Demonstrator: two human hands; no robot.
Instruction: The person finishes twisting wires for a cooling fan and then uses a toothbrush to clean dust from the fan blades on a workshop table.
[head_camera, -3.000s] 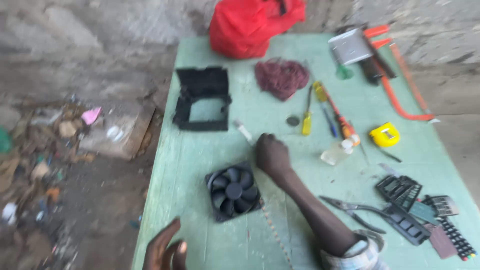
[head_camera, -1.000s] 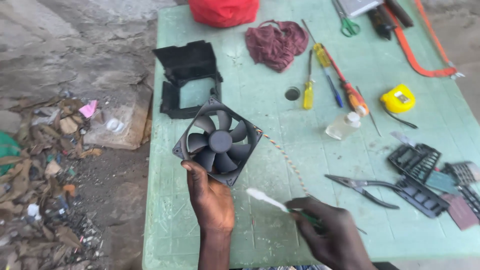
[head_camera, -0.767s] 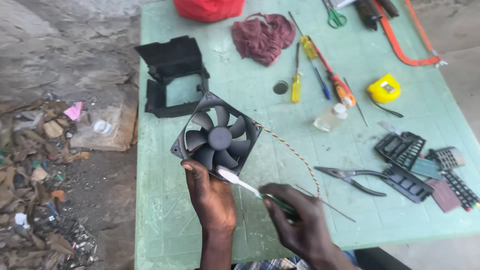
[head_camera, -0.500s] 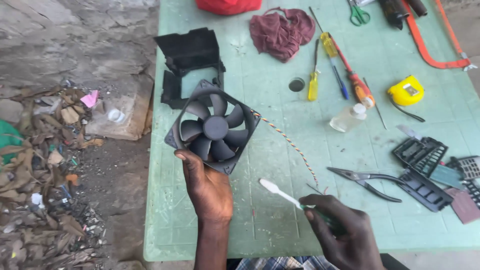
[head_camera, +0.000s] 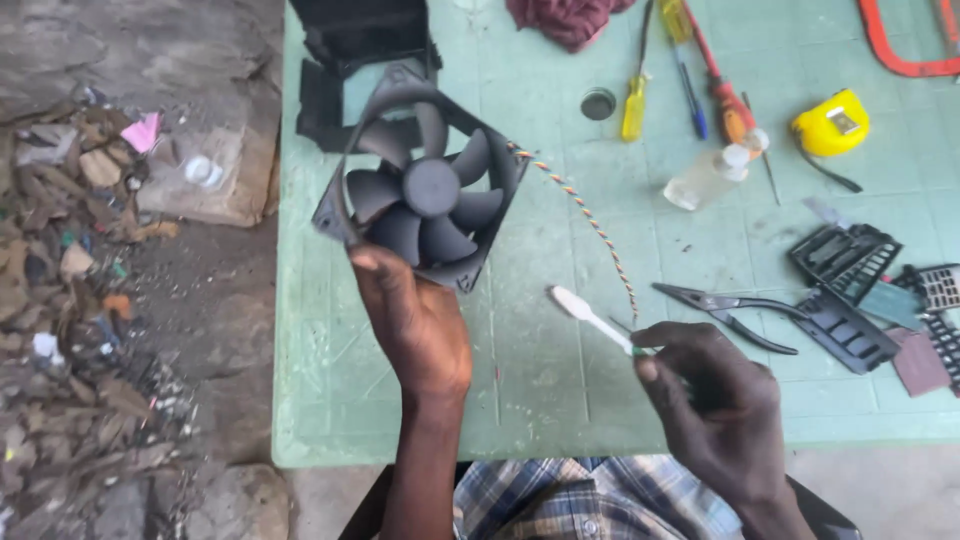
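Head view. The left hand (head_camera: 415, 320) grasps a square black plastic cooling fan (head_camera: 425, 190) by its lower edge, raised above the pale green plastic table (head_camera: 520, 380) and closer to the camera than half a second ago. The right hand (head_camera: 715, 400) is clenched round a white-headed toothbrush with a green handle (head_camera: 590, 317), whose head, against the fan blades shortly before, now stands apart from the fan, to its lower right. A twisted multicoloured wire (head_camera: 590, 225) trails from the fan toward the right hand. Long-nosed pliers (head_camera: 730, 310), a small clear bottle (head_camera: 708, 175) and a yellow tape measure (head_camera: 830, 122) lie beyond, untouched; judged a pause between brush strokes
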